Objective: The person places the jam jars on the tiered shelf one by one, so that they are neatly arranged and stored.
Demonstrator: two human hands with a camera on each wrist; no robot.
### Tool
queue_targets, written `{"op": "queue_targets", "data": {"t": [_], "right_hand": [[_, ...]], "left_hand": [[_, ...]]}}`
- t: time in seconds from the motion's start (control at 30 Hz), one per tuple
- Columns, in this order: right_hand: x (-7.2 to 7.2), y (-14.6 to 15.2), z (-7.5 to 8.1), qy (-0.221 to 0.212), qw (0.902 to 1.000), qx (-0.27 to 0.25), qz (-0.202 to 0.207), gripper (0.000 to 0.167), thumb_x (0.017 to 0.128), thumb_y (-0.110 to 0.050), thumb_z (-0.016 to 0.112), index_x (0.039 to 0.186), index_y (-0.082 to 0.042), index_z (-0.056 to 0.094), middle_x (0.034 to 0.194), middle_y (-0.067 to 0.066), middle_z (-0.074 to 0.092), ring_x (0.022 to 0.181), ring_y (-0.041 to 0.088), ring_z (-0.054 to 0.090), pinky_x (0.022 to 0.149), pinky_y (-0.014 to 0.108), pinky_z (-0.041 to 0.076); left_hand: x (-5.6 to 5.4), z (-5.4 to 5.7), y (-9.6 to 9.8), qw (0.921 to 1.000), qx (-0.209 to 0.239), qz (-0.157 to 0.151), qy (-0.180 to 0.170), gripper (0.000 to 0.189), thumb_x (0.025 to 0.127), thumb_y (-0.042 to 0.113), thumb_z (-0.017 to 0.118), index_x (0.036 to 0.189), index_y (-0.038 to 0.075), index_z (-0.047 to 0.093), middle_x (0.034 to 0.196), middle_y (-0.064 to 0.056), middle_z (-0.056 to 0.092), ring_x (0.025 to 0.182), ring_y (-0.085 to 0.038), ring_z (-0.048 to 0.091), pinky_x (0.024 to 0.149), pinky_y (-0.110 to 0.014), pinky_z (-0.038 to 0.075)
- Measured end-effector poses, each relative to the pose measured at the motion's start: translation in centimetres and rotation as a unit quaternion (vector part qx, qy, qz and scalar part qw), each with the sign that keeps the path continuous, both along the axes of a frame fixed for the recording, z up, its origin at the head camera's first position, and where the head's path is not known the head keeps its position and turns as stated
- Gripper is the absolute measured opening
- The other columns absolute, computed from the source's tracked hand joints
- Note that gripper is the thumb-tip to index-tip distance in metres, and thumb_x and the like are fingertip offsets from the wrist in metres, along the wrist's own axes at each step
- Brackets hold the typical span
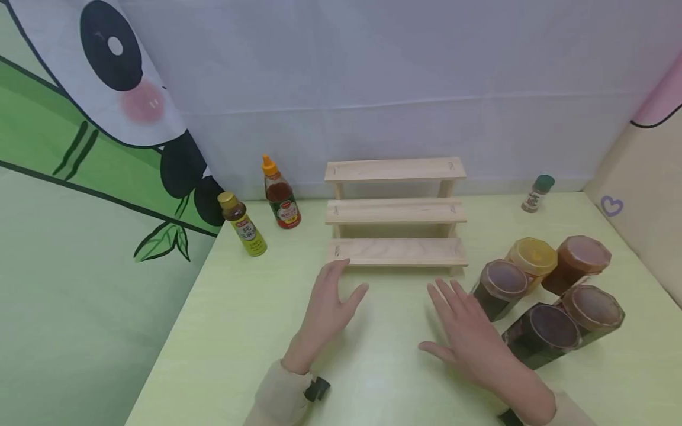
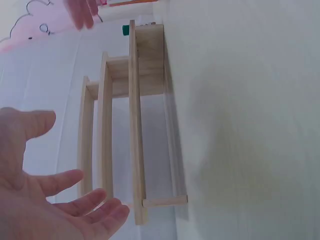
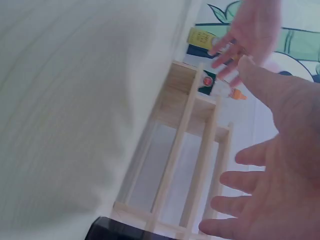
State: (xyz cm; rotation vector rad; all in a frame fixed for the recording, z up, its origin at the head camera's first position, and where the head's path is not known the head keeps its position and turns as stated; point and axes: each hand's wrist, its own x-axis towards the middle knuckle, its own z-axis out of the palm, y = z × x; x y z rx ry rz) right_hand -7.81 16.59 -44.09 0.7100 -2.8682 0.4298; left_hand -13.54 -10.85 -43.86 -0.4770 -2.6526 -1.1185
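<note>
A three-tier wooden rack with bare steps stands against the back wall in the head view. My left hand hovers in front of its left end, fingers extended and thumb spread, holding nothing. My right hand is held over the table in front of the rack's right end, palm down with fingers spread, also holding nothing. Close beside its fingers stands a dark jar. In the left wrist view, the left fingers overlap the rack's near end. The right wrist view shows the right fingers beside the steps.
Several lidded jars, among them a yellow-topped one and a brown one, cluster at right. A green-capped shaker stands at back right. At back left are a red sauce bottle and a yellow-capped bottle.
</note>
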Motion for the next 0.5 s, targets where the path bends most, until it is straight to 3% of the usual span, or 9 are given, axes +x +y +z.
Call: {"op": "queue_targets", "data": {"t": [0.13,0.3,0.5], "right_hand": [[0.3,0.5,0.6,0.019,0.9991,-0.038,-0.006,0.095,0.079,-0.047,0.074,0.149,-0.005,0.025,0.149,0.021,0.028,0.135,0.041,0.025,0.106,0.056,0.028],[0.8,1.3,1.4,0.04,0.9957,-0.08,-0.024,0.09,0.079,-0.039,0.077,0.148,-0.006,0.03,0.148,0.015,0.032,0.134,0.032,0.031,0.1,0.052,0.039],[1.4,2.2,2.2,0.053,0.9914,-0.111,-0.043,0.086,0.078,-0.033,0.079,0.146,-0.006,0.034,0.145,0.014,0.037,0.127,0.031,0.042,0.087,0.049,0.05]], "left_hand": [[-1.3,-0.5,-0.5,0.9969,0.069,0.031,0.022,0.056,0.09,0.032,0.067,0.131,-0.002,0.05,0.127,-0.015,0.052,0.115,-0.032,0.05,0.093,-0.048,0.047],[-2.8,-1.0,-0.9,0.9907,0.111,0.073,0.026,0.048,0.088,0.024,0.07,0.124,-0.004,0.055,0.12,-0.02,0.056,0.106,-0.038,0.052,0.085,-0.052,0.05],[-3.9,-1.3,-1.3,0.9809,0.136,0.136,-0.028,0.048,0.088,0.026,0.069,0.124,-0.002,0.055,0.115,-0.02,0.054,0.101,-0.034,0.052,0.084,-0.045,0.05]]}}
